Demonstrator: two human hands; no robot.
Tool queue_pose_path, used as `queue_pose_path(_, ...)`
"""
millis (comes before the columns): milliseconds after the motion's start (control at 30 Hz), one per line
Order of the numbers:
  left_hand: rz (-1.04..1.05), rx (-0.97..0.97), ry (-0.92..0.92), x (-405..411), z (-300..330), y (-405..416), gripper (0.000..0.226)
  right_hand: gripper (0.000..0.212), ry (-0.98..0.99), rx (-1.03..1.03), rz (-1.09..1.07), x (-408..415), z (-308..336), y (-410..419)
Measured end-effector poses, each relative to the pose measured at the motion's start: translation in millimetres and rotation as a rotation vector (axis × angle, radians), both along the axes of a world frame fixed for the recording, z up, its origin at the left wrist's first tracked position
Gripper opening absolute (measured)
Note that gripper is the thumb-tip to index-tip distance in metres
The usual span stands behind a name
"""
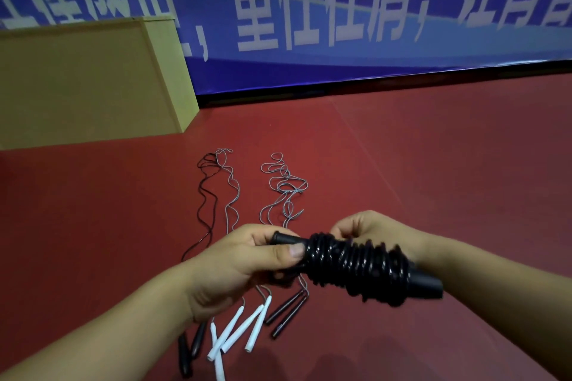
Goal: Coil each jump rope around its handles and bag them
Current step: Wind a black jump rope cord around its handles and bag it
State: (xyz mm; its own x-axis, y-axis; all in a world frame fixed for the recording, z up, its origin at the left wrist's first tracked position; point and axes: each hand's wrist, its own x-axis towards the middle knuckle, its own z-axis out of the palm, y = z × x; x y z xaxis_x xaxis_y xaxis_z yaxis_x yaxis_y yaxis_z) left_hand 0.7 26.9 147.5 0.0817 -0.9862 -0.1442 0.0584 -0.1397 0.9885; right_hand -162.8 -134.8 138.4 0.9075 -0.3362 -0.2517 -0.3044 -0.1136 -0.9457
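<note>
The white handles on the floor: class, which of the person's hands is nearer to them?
Left. The left hand, gripping the coiled black rope, hangs almost directly above the white handles; the right hand is further up and to the right.

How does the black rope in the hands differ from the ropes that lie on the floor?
The black rope is wound tightly around its handles; the floor ropes lie uncoiled in loose waves. Both hands hold the black rope up, left hand and right hand; nothing touches the floor ropes. All have slim handles.
</note>
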Motion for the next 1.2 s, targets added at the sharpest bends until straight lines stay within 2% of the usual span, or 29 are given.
queue_pose_path(100,0.157,0.012,0.124,0.7,1.1,-3.0,0.031,0.012,-0.078,-0.092,-0.019,3.1,-2.0,14.0)
queue_pose_path(167,0.259,0.016,0.168,0.6,2.1,-5.8,0.026,0.024,-0.051,-0.111,-0.110,11.9,-2.1,27.8)
queue_pose_path(233,0.353,0.016,0.159,-0.4,0.8,-8.0,0.025,0.031,-0.028,-0.232,-0.148,23.2,-4.4,39.1)
queue_pose_path(300,0.449,0.010,0.077,-1.6,-1.4,-10.1,0.030,0.035,-0.012,-0.370,-0.165,28.5,-8.5,46.1)
queue_pose_path(367,0.521,-0.019,-0.041,-1.8,-4.0,-11.0,0.039,0.035,0.001,-0.426,-0.164,30.6,-10.5,50.7)
queue_pose_path(467,0.589,-0.043,-0.181,1.2,-8.4,-12.9,0.026,0.029,0.007,-0.530,-0.135,31.3,-10.1,57.5)
queue_pose_path(567,0.664,-0.008,-0.265,12.0,-14.0,-14.5,0.028,0.018,-0.013,-0.663,-0.092,27.6,-7.2,64.9)
queue_pose_path(767,0.582,0.021,-0.665,26.4,-19.3,-11.3,0.039,0.013,-0.044,-0.738,0.007,23.9,-3.6,69.3)
queue_pose_path(933,0.511,0.043,-0.942,34.1,-23.8,-9.4,0.036,0.026,-0.020,-0.823,0.002,20.5,8.6,57.3)
queue_pose_path(1067,0.454,0.066,-0.989,32.6,-23.8,-12.1,0.030,0.014,-0.010,-0.876,-0.017,18.3,11.1,47.0)
queue_pose_path(1200,0.390,0.107,-0.963,29.3,-25.2,-14.7,0.026,0.018,-0.001,-0.947,-0.048,16.8,12.0,40.9)
